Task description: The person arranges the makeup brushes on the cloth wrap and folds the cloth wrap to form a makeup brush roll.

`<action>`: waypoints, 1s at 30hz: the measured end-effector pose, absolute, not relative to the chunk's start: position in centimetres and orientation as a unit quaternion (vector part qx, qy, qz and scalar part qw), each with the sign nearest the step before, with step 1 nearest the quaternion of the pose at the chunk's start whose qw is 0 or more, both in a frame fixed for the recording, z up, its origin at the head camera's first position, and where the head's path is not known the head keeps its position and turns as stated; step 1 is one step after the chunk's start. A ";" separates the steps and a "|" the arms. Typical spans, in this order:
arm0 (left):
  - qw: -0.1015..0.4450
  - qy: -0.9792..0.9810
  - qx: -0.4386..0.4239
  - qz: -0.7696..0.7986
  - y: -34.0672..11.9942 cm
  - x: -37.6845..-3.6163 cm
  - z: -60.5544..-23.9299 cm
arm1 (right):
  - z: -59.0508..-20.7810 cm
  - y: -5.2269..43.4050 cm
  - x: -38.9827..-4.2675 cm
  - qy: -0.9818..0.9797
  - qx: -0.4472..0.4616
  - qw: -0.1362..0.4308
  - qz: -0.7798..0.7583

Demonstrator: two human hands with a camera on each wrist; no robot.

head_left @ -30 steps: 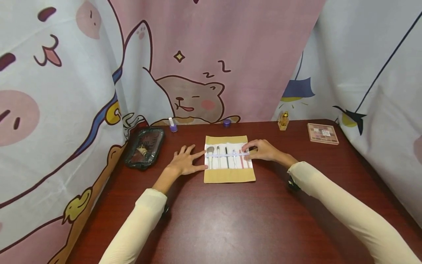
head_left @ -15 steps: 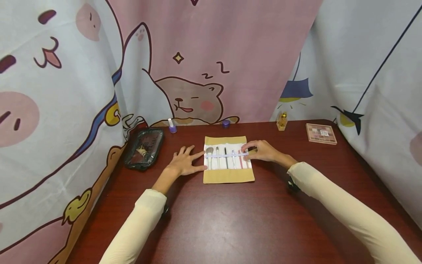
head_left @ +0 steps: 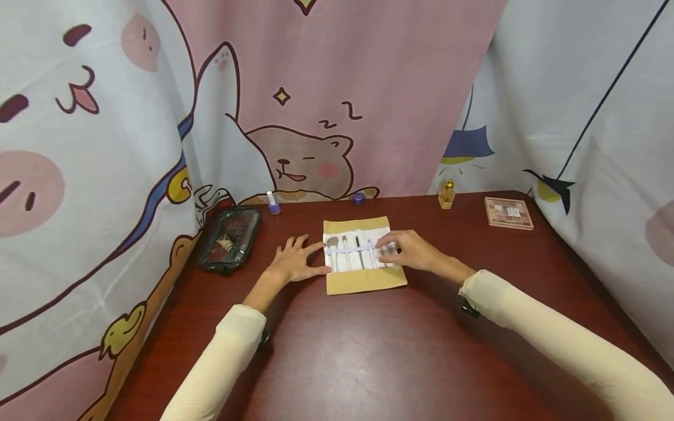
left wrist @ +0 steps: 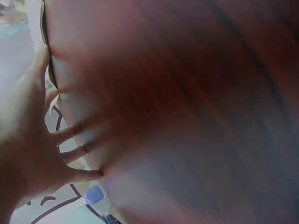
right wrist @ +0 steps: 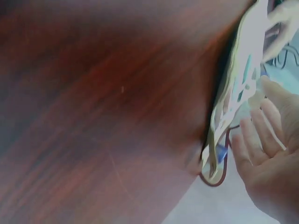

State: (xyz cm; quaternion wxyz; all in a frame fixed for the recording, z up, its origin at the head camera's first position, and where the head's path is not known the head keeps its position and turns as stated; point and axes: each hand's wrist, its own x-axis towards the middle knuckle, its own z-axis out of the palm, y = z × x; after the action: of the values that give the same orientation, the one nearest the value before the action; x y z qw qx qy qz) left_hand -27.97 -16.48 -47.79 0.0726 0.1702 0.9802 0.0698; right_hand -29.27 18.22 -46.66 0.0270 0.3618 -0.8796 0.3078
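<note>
Flat on the dark red table [head_left: 368, 351] lies your brush roll [head_left: 363, 280], unrolled mid-table, five thin brushes [head_left: 357, 252] tucked under its pale band [head_left: 350, 249]. Your left hand [head_left: 295, 266] rests spread, fingers straight, fingertips touching the roll's left edge. Your right hand [head_left: 413, 250] sits on the right edge, fingertips [head_left: 383, 248] bent over the band by the rightmost brushes; whether they pinch anything, you cannot tell. Judged: soft, light cloth, limp and quick to slide; brushes slim, easily slipping out. Grip at the tan border, or each brush by its handle.
</note>
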 end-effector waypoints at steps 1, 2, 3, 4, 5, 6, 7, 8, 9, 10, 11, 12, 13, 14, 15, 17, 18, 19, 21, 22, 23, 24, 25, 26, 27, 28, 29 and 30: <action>0.071 0.981 0.168 0.071 -16.4 -27.9 -47.8 | -46.7 18.1 -29.0 -0.880 0.361 0.022 0.307; 0.068 0.981 0.167 0.073 -16.3 -27.8 -47.8 | -46.8 18.0 -28.7 -0.881 0.361 0.016 0.305; 0.065 0.981 0.165 0.074 -16.3 -27.7 -47.9 | -46.9 17.9 -28.5 -0.883 0.360 0.013 0.300; 0.063 0.982 0.163 0.075 -16.2 -27.6 -47.9 | -47.0 17.8 -28.2 -0.887 0.359 0.010 0.291; 0.060 0.982 0.161 0.076 -16.1 -27.5 -47.9 | -47.1 17.8 -28.0 -0.889 0.357 0.005 0.286; 0.058 0.983 0.159 0.076 -16.0 -27.4 -48.0 | -47.2 17.8 -27.7 -0.892 0.354 0.002 0.280; 0.056 0.983 0.158 0.077 -16.0 -27.3 -48.0 | -47.3 17.8 -27.5 -0.895 0.351 0.001 0.274; 0.055 0.983 0.156 0.078 -15.9 -27.3 -48.1 | -47.5 17.9 -27.3 -0.898 0.349 0.000 0.270; 0.055 0.983 0.154 0.078 -15.9 -27.2 -48.1 | -47.6 18.0 -27.2 -0.900 0.346 0.001 0.266; 0.053 0.984 0.154 0.077 -15.8 -27.1 -48.1 | -47.7 18.1 -27.1 -0.901 0.344 0.003 0.265; 0.053 0.984 0.153 0.077 -15.8 -27.0 -48.1 | -47.8 18.2 -27.1 -0.900 0.345 0.006 0.266; 0.052 0.984 0.153 0.076 -15.8 -26.9 -48.1 | -47.9 18.3 -27.1 -0.900 0.346 0.009 0.265; 0.053 0.984 0.154 0.076 -15.7 -26.8 -48.1 | -48.0 18.5 -27.0 -0.898 0.347 0.011 0.269; 0.053 0.984 0.155 0.076 -15.7 -26.6 -48.1 | -48.1 18.6 -27.1 -0.896 0.350 0.011 0.273; 0.053 0.983 0.157 0.075 -15.7 -26.5 -48.0 | -48.2 18.8 -27.1 -0.894 0.353 0.009 0.276; 0.051 0.982 0.164 0.075 -15.7 -26.1 -47.8 | -48.3 19.3 -27.3 -0.890 0.358 0.003 0.282; 0.050 0.982 0.169 0.074 -15.7 -25.9 -47.7 | -48.3 19.6 -27.4 -0.888 0.361 -0.001 0.284; 0.047 0.981 0.175 0.073 -15.7 -25.7 -47.6 | -48.3 19.8 -27.5 -0.887 0.364 -0.002 0.284; 0.036 0.979 0.191 0.070 -15.6 -25.1 -47.3 | -48.4 20.4 -27.8 -0.886 0.370 0.001 0.279; 0.030 0.977 0.199 0.066 -15.6 -24.8 -47.1 | -48.4 20.7 -28.0 -0.886 0.373 0.005 0.276; 0.023 0.976 0.209 0.061 -15.5 -24.5 -47.0 | -48.4 21.0 -28.2 -0.885 0.377 0.011 0.271; 0.018 0.974 0.219 0.054 -15.3 -24.2 -46.8 | -48.3 21.2 -28.4 -0.885 0.382 0.018 0.265; 0.012 0.972 0.229 0.048 -15.2 -23.9 -46.7 | -48.3 21.4 -28.6 -0.886 0.385 0.025 0.259; 0.008 0.970 0.238 0.043 -15.0 -23.5 -46.6 | -48.2 21.6 -28.8 -0.885 0.388 0.030 0.254; 0.005 0.968 0.247 0.036 -14.8 -23.1 -46.5 | -48.1 21.8 -28.9 -0.885 0.390 0.034 0.250; 0.001 0.966 0.256 0.030 -14.6 -22.7 -46.4 | -48.0 22.0 -29.1 -0.887 0.391 0.038 0.245; -0.005 0.963 0.266 0.026 -14.3 -22.3 -46.3 | -47.9 22.1 -29.3 -0.889 0.390 0.043 0.238; -0.009 0.961 0.276 0.022 -14.0 -21.9 -46.2 | -47.9 22.2 -29.4 -0.892 0.386 0.047 0.232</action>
State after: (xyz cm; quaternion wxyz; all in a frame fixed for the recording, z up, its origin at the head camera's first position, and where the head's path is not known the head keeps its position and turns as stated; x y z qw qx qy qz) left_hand -21.92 -14.02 -46.16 -0.0088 0.2755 0.9610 0.0218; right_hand -29.44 22.24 -47.86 0.0467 0.3861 -0.8917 0.2318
